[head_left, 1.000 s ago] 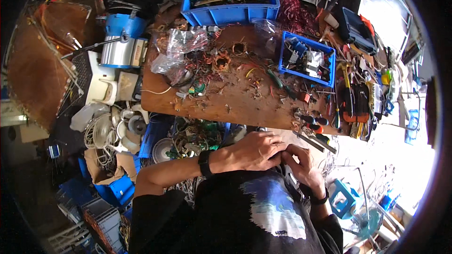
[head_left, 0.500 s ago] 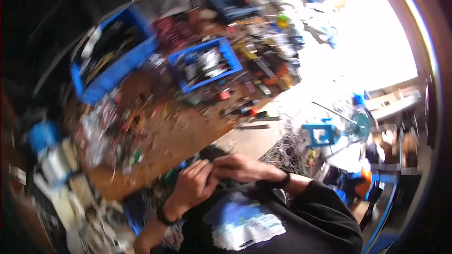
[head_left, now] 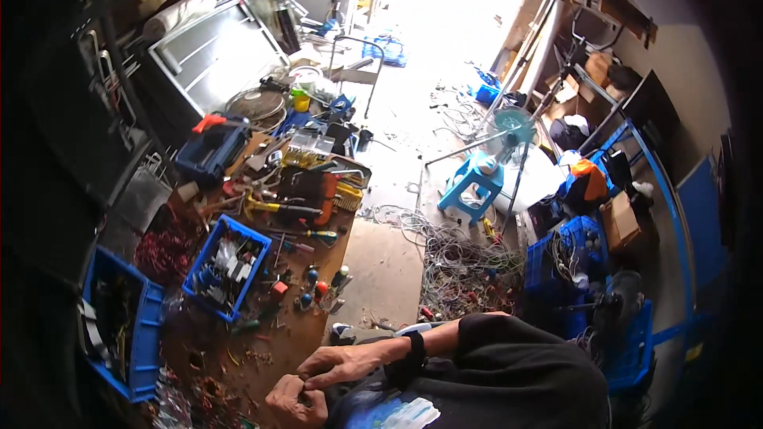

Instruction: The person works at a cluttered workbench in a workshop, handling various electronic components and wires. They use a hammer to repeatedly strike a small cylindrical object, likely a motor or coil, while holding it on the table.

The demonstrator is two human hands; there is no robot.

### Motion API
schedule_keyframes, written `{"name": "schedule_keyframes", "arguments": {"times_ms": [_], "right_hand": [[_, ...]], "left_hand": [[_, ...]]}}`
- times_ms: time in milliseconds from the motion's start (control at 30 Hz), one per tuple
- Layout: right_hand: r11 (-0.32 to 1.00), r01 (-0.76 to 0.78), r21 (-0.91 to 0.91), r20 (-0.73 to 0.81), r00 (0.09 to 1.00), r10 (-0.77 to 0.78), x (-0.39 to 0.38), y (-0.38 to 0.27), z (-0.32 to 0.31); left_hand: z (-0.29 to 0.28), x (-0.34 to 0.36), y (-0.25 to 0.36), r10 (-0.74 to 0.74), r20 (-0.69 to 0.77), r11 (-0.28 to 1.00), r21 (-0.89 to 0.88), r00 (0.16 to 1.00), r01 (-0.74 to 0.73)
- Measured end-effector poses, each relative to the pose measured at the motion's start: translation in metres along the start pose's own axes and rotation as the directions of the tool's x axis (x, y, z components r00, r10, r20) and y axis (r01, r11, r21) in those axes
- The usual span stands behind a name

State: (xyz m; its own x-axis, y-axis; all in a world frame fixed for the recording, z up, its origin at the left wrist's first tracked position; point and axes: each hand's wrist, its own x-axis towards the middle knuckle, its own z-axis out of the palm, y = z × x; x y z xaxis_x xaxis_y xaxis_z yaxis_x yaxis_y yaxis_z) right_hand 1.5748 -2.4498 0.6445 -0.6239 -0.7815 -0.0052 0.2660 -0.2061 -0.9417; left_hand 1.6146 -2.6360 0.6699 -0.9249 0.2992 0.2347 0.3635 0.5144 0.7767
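Observation:
My left hand (head_left: 296, 403) and my right hand (head_left: 334, 369) are together low in the view, over the near edge of the wooden workbench (head_left: 199, 349), against the front of my black shirt. Both sets of fingers are curled and touching; whatever may be between them is too small or hidden to make out. On the bench nearest them lie scattered wire bits, screwdrivers (head_left: 322, 290), a red block (head_left: 280, 288) and a blue tray of small parts (head_left: 226, 270).
A larger blue crate (head_left: 143, 342), tools (head_left: 278, 206) and a dark toolbox (head_left: 208, 155) crowd the bench. Across the floor lie tangled cables (head_left: 461, 262), a light-blue stool (head_left: 469, 187) and blue crates (head_left: 580, 246). A bright doorway (head_left: 445, 0) is at the back.
The view has swung right, from facing the bench squarely to looking along it toward the doorway. My joined hands now appear lower and further left, still curled together.

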Motion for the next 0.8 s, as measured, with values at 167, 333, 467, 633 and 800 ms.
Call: {"name": "schedule_keyframes", "arguments": {"times_ms": [167,333,467,633,800], "right_hand": [[1.0,0.012,0.011,-0.024,1.0,-0.012,-0.016,-0.009,-0.036],[0.995,0.073,0.071,-0.044,0.997,-0.07,-0.022,-0.013,-0.062],[0.991,0.089,0.097,-0.063,0.995,-0.083,-0.021,-0.018,-0.08],[0.995,0.029,0.096,0.037,0.999,-0.032,-0.02,-0.032,-0.106],[0.906,-0.065,0.419,0.088,0.996,0.031,-0.019,-0.055,-0.099]], "left_hand": [[0.006,0.049,0.041,-0.021,0.051,0.992,-0.122,0.999,0.027],[0.019,0.077,0.044,-0.028,0.107,0.986,-0.161,0.994,0.045],[0.028,0.095,0.037,0.053,0.098,0.97,-0.24,0.994,-0.028],[0.034,0.106,0.035,0.062,0.176,0.959,-0.284,0.982,-0.01],[0.033,0.112,0.03,0.003,0.262,0.952,-0.298,0.965,0.077]]}}
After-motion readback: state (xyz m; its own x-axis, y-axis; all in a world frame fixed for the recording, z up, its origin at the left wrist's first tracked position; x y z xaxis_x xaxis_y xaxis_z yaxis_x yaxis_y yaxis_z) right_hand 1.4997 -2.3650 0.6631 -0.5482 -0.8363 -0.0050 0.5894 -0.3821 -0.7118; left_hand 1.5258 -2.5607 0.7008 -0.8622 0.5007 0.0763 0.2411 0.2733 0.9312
